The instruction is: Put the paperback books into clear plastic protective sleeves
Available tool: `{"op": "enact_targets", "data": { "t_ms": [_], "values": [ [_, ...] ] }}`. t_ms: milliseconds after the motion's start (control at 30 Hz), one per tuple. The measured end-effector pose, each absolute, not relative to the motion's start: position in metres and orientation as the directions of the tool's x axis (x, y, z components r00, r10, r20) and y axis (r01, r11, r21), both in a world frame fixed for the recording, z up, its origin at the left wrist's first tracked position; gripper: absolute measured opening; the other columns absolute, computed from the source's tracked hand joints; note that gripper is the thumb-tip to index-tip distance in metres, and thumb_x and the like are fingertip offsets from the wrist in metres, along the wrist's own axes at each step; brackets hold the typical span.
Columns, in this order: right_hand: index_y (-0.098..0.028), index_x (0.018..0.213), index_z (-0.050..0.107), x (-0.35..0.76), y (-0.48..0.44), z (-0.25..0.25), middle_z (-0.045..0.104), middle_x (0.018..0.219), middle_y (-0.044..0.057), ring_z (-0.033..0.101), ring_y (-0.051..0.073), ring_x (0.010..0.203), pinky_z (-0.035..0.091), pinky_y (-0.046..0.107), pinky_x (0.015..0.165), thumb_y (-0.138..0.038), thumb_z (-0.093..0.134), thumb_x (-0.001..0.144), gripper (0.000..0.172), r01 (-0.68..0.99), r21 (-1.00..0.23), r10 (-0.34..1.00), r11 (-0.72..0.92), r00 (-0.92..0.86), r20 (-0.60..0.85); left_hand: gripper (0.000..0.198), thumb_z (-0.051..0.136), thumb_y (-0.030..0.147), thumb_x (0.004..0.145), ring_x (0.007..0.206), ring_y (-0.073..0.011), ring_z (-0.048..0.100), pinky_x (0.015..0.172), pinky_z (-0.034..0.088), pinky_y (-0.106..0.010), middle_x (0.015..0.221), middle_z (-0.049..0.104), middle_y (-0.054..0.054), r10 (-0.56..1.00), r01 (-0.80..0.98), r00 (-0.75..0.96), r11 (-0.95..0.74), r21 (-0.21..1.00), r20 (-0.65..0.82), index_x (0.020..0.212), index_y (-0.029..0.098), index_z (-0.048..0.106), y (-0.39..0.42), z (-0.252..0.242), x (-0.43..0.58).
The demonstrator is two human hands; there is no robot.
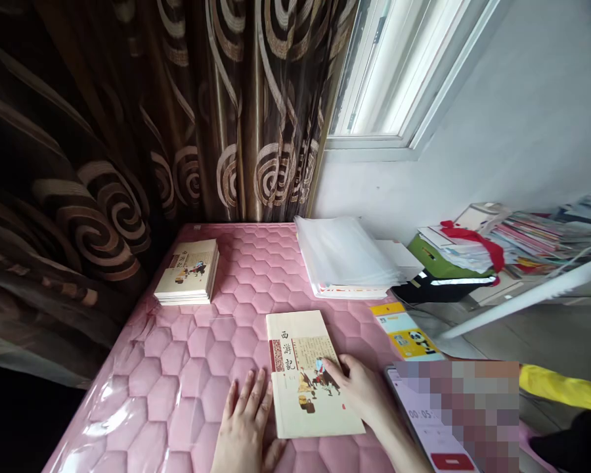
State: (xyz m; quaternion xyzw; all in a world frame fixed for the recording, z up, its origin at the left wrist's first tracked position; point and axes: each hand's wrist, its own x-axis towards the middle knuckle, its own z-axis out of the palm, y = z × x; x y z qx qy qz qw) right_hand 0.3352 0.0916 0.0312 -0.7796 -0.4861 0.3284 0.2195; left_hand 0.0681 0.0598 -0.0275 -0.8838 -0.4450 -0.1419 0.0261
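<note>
A cream book (311, 374) with Chinese characters and painted figures on its cover lies closed on the pink quilted mattress (201, 381), which has a clear plastic cover. My right hand (359, 387) grips the book's right edge, thumb on the cover and the other fingers at or past the edge, partly hidden. Flat beside the book's left edge rests my left hand (246, 420), fingers stretched out and holding nothing. A neat stack of matching cream books (187, 270) sits at the mattress's far left.
Clear plastic sleeves (349, 253) lie piled at the back right. A yellow panda-print packet (408, 338) and a phone (423, 414) showing a timer are along the right edge. Beyond are a green-and-black bag (438, 259), a white pole (522, 299) and a patterned curtain (236, 112).
</note>
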Motion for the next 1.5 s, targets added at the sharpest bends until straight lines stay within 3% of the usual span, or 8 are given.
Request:
{"op": "enact_targets", "data": {
  "t_ms": [200, 600, 900, 1000, 1167, 1300, 1500],
  "values": [
    [-0.026, 0.074, 0.063, 0.331, 0.083, 0.022, 0.074, 0.071, 0.005, 0.07, 0.024, 0.071, 0.045, 0.027, 0.055, -0.055, 0.052, 0.082, 0.032, 0.607, -0.688, 0.912, -0.399, 0.342, -0.227, 0.079, 0.053, 0.047, 0.087, 0.142, -0.0314, 0.032, 0.114, 0.027, -0.05, 0.158, 0.029, -0.004, 0.784, 0.798, 0.554, -0.596, 0.089, 0.279, 0.155, 0.027, 0.017, 0.053, -0.026, 0.066],
    [-0.025, 0.07, 0.059, 0.326, 0.081, 0.022, 0.073, 0.066, 0.004, 0.068, 0.022, 0.063, 0.042, 0.027, 0.053, -0.054, 0.053, 0.082, 0.032, 0.663, -0.632, 0.911, -0.4, 0.366, -0.192, 0.068, 0.044, 0.053, 0.093, 0.142, -0.0293, 0.03, 0.115, 0.025, -0.048, 0.157, 0.03, -0.008, 0.767, 0.773, 0.591, -0.627, 0.098, 0.25, 0.152, 0.022, 0.027, 0.052, -0.012, 0.061],
    [-0.021, 0.087, 0.066, 0.321, 0.079, 0.034, 0.076, 0.081, 0.006, 0.069, 0.02, 0.067, 0.043, 0.025, 0.055, -0.051, 0.051, 0.087, 0.033, 0.701, -0.556, 0.893, -0.448, 0.387, -0.231, 0.068, 0.043, 0.057, 0.092, 0.143, -0.0313, 0.029, 0.113, 0.027, -0.052, 0.156, 0.031, -0.01, 0.785, 0.779, 0.581, -0.613, 0.133, 0.215, 0.149, 0.021, 0.033, 0.053, -0.011, 0.062],
    [-0.021, 0.084, 0.066, 0.32, 0.08, 0.034, 0.076, 0.081, 0.006, 0.068, 0.019, 0.065, 0.043, 0.024, 0.056, -0.05, 0.051, 0.087, 0.033, 0.691, -0.568, 0.891, -0.448, 0.394, -0.224, 0.069, 0.043, 0.057, 0.092, 0.143, -0.0324, 0.028, 0.113, 0.026, -0.054, 0.157, 0.03, -0.01, 0.784, 0.774, 0.588, -0.616, 0.142, 0.198, 0.149, 0.02, 0.034, 0.054, -0.01, 0.062],
    [-0.021, 0.08, 0.064, 0.319, 0.08, 0.036, 0.074, 0.073, 0.003, 0.066, 0.017, 0.058, 0.041, 0.024, 0.052, -0.051, 0.052, 0.087, 0.032, 0.659, -0.594, 0.885, -0.461, 0.386, -0.26, 0.069, 0.042, 0.056, 0.092, 0.144, -0.0333, 0.026, 0.113, 0.025, -0.055, 0.157, 0.028, -0.01, 0.788, 0.775, 0.589, -0.614, 0.153, 0.18, 0.15, 0.019, 0.033, 0.054, -0.009, 0.064],
    [-0.022, 0.081, 0.063, 0.319, 0.079, 0.036, 0.075, 0.078, 0.004, 0.066, 0.017, 0.059, 0.041, 0.024, 0.051, -0.05, 0.052, 0.087, 0.031, 0.66, -0.594, 0.886, -0.46, 0.387, -0.255, 0.07, 0.043, 0.056, 0.092, 0.144, -0.0332, 0.026, 0.114, 0.024, -0.055, 0.157, 0.028, -0.012, 0.792, 0.777, 0.586, -0.61, 0.159, 0.174, 0.15, 0.019, 0.033, 0.054, -0.01, 0.063],
    [-0.022, 0.08, 0.064, 0.321, 0.081, 0.033, 0.075, 0.076, 0.005, 0.067, 0.02, 0.062, 0.04, 0.025, 0.053, -0.051, 0.049, 0.087, 0.033, 0.75, -0.514, 0.908, -0.417, 0.366, -0.203, 0.074, 0.039, 0.056, 0.094, 0.145, -0.0306, 0.024, 0.115, 0.023, -0.054, 0.158, 0.027, -0.011, 0.801, 0.788, 0.554, -0.592, 0.167, 0.227, 0.154, 0.019, 0.015, 0.048, -0.016, 0.068]
  ]
}}
